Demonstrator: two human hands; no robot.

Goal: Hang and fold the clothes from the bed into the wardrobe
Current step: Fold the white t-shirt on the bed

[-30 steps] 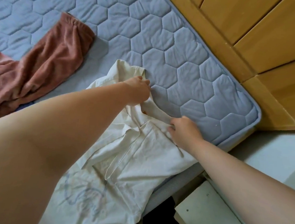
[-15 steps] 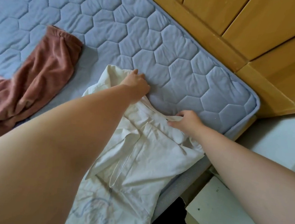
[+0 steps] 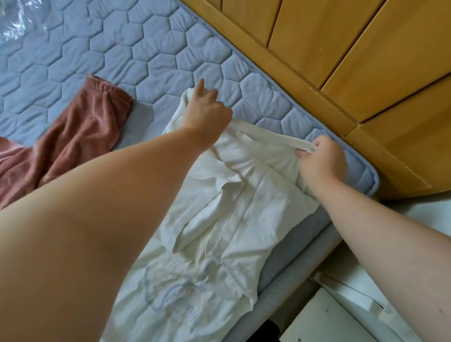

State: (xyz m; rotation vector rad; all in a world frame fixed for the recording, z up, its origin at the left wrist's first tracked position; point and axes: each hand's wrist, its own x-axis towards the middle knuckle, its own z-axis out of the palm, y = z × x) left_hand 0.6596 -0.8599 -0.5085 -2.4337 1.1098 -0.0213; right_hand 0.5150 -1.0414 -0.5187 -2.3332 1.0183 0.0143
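A cream-white garment (image 3: 231,225) with a faint blue print lies spread on the grey-blue quilted mattress (image 3: 126,44), reaching over its near edge. My left hand (image 3: 206,110) grips its far left top edge, index finger sticking out. My right hand (image 3: 321,159) pinches the same top edge further right, near the mattress corner, and the cloth is stretched taut between both hands. A rust-brown garment (image 3: 68,137) lies crumpled on the mattress to the left.
A wooden wardrobe (image 3: 363,46) with shut doors runs along the far side of the bed. Clear crinkled plastic (image 3: 7,10) lies at the upper left. White furniture (image 3: 341,336) stands on the floor by the bed's near right corner.
Both hands have moved apart and away from me along the white garment's top edge, pulling it straight. The right hand has shifted toward the mattress corner. The view has tilted up.
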